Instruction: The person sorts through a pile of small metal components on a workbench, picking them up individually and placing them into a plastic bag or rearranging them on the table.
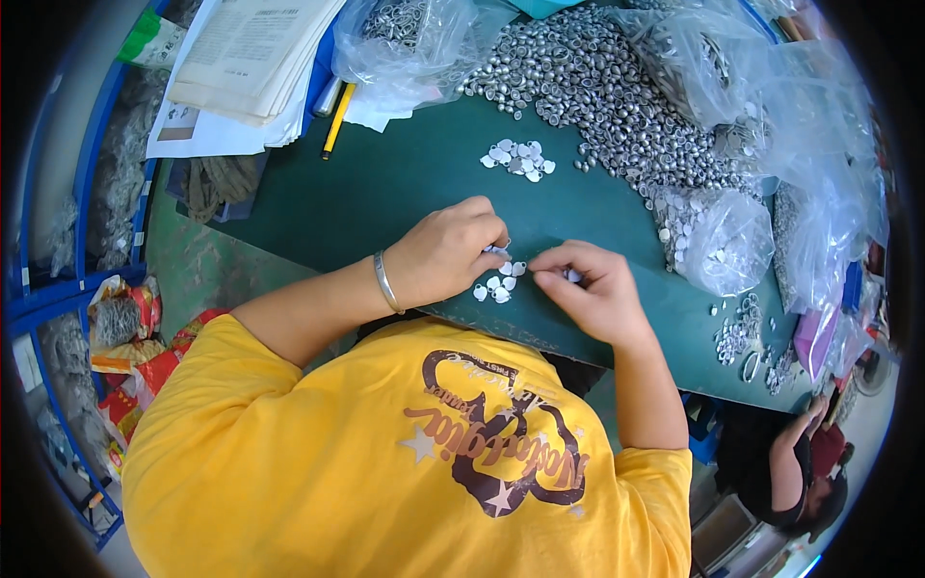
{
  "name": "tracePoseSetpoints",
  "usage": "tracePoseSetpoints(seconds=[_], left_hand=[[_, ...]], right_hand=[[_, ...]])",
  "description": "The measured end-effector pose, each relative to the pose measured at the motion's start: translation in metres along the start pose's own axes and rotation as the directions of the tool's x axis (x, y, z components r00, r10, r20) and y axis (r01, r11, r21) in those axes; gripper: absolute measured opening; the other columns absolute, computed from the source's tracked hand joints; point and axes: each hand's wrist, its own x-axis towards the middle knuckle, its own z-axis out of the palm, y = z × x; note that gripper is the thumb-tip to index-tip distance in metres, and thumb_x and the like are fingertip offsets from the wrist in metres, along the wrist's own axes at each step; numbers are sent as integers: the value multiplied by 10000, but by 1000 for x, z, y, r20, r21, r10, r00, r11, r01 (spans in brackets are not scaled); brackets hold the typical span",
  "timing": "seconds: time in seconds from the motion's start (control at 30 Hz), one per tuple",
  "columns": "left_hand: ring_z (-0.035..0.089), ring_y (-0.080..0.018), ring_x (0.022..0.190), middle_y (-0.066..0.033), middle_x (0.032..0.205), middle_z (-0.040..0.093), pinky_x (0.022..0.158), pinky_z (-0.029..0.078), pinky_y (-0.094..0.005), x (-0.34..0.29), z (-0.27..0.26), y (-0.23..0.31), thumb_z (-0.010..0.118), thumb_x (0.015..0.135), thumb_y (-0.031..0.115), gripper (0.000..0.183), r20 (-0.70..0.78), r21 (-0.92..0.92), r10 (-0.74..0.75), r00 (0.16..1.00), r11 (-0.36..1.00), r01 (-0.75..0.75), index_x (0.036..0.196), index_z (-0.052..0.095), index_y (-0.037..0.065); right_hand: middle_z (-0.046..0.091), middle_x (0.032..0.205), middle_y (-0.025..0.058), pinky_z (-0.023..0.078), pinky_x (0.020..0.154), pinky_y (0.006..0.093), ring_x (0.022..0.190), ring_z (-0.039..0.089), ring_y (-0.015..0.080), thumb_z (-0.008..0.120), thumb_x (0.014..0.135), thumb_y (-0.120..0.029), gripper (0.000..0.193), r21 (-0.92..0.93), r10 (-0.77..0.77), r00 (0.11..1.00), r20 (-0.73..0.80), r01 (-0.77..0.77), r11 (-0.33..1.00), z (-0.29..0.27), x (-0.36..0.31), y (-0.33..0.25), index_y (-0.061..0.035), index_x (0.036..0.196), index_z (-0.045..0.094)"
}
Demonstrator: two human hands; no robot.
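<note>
Near the front edge of the green table, my left hand (453,248) curls closed around small silvery heart-shaped metal pieces, one of which shows at the fingertips. A silver bangle (387,281) circles that wrist. Facing it, my right hand (599,292) has thumb and forefinger pressed together at their tips, and a silvery piece (571,275) shows inside the curled fingers. Between and just below the hands lies a small group of flat metal hearts (499,286). Farther back sits a second little pile of metal hearts (520,159), apart from both hands.
A large heap of rounded metal pieces (588,82) covers the back right, beside clear plastic bags (734,236). Papers (246,67) and a yellow pen (338,121) lie back left. Metal rings (740,332) lie at right. Blue shelving (82,202) stands left; another person (785,462) is lower right.
</note>
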Motion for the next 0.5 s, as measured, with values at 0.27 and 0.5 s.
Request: tracePoseSetpoints(seconds=[0.27,0.5], left_hand=[[573,-298,773,-130,811,557,678,472,-345,-4,1,-5,672,763,37,100,-87,-140,15,996,990,-27,815,588,28],[466,-83,589,-62,744,538,485,374,-201,-1,-10,-15,567,842,67,59,290,-957,-212,933,-80,279,874,520,50]], right_hand=[[580,777,122,448,529,368,621,567,297,626,791,-55,60,-575,-247,967,60,236,784,7,10,3,-25,826,586],[559,633,46,352,450,200,522,480,84,639,789,-35,47,185,179,983,29,-181,966,-14,22,4,3,816,636]])
